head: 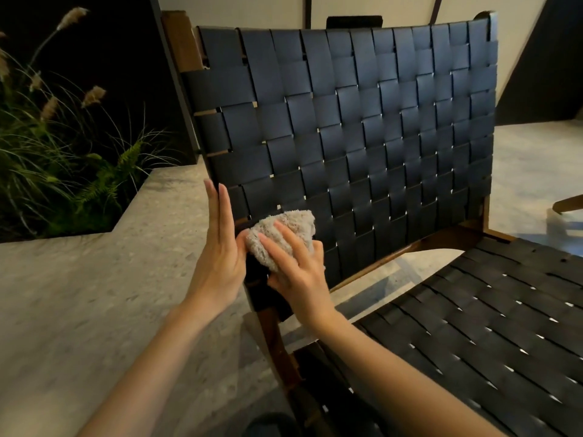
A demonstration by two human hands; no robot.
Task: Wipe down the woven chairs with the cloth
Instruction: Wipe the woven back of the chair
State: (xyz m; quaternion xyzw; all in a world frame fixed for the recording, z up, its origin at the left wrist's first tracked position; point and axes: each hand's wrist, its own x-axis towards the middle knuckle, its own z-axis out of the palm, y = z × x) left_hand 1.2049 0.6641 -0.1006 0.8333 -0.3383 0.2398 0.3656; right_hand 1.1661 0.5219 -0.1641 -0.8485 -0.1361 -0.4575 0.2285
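A chair with a black woven-strap backrest [362, 121] and a black woven seat [492, 316] on a brown wooden frame fills the view. A bunched beige fluffy cloth [284, 231] lies against the lower left corner of the backrest. My right hand [296, 272] presses on the cloth with spread fingers, thumb under it. My left hand [220, 247] stands flat with straight fingers against the left edge of the backrest, its thumb touching the cloth.
A grey stone ledge [94, 294] runs along the left of the chair. Beyond it grow ferns and tall grasses [63, 152]. A dark pillar rises behind the chair's left side. A wooden piece of other furniture [568, 203] pokes in at the right edge.
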